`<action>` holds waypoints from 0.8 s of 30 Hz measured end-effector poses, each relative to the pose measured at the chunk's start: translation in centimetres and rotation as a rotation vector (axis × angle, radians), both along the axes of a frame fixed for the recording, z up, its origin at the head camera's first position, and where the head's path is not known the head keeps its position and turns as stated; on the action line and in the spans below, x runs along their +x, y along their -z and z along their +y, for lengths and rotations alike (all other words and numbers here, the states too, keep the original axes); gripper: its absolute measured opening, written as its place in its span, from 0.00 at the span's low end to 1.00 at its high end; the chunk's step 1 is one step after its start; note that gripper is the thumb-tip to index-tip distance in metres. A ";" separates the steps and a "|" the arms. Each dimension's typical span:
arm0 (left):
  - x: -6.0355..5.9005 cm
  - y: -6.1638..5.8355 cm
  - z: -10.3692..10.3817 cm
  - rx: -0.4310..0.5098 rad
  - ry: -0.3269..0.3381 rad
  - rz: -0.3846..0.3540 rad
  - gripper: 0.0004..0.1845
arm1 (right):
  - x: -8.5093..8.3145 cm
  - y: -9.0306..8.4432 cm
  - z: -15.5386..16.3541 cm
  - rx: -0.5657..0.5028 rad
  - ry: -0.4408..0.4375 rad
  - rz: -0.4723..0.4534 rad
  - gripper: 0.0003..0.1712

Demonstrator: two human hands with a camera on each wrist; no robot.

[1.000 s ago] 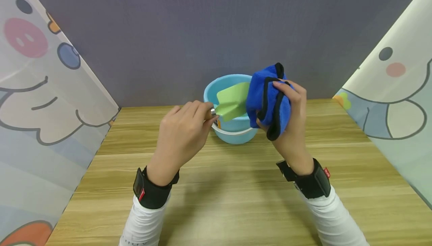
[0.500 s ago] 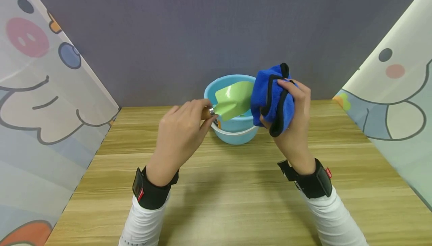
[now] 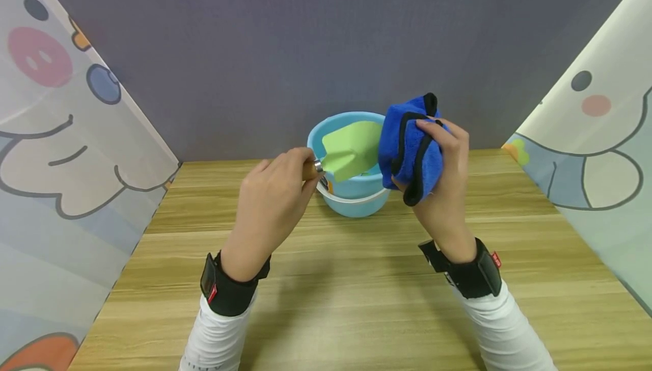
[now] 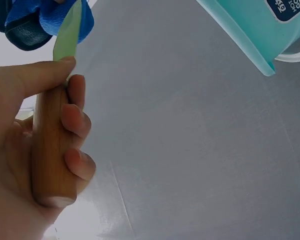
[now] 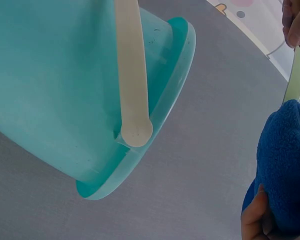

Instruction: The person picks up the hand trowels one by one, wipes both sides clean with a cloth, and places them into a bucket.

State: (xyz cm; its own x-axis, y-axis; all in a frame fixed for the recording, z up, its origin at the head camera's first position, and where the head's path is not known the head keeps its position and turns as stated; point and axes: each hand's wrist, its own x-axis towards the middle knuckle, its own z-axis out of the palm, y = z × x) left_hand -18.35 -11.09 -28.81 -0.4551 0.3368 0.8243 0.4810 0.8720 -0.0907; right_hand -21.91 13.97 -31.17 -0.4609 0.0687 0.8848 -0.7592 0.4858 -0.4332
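The left hand [image 3: 277, 198] gripped the wooden handle [image 4: 49, 150] of a green trowel [image 3: 351, 149], its fingers curled around it and the thumb lying along the top. The trowel blade was held in the air over a blue bucket [image 3: 346, 190], which stood on the table [image 3: 326, 292] near the grey wall. The right hand [image 3: 448, 173] held a bunched blue cloth [image 3: 410, 145], fingers closed over it, just to the right of the blade and beside it.
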 end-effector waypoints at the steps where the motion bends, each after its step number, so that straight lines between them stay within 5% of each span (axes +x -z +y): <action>1: 0.0 0.0 0.0 0.001 -0.001 0.002 0.12 | 0.0 0.0 0.0 0.000 0.000 -0.001 0.41; 24: -0.1 0.0 0.1 0.010 -0.066 -0.136 0.14 | 0.7 -1.0 -0.7 -0.190 0.046 0.151 0.40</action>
State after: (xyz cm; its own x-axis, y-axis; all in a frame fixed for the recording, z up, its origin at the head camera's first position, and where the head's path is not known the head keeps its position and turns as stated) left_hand -18.42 -10.99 -28.83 -0.5839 0.2949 0.7564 0.4300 0.9026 -0.0200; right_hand -21.19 13.27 -30.21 -0.3168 0.2586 0.9126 -0.8011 0.4422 -0.4034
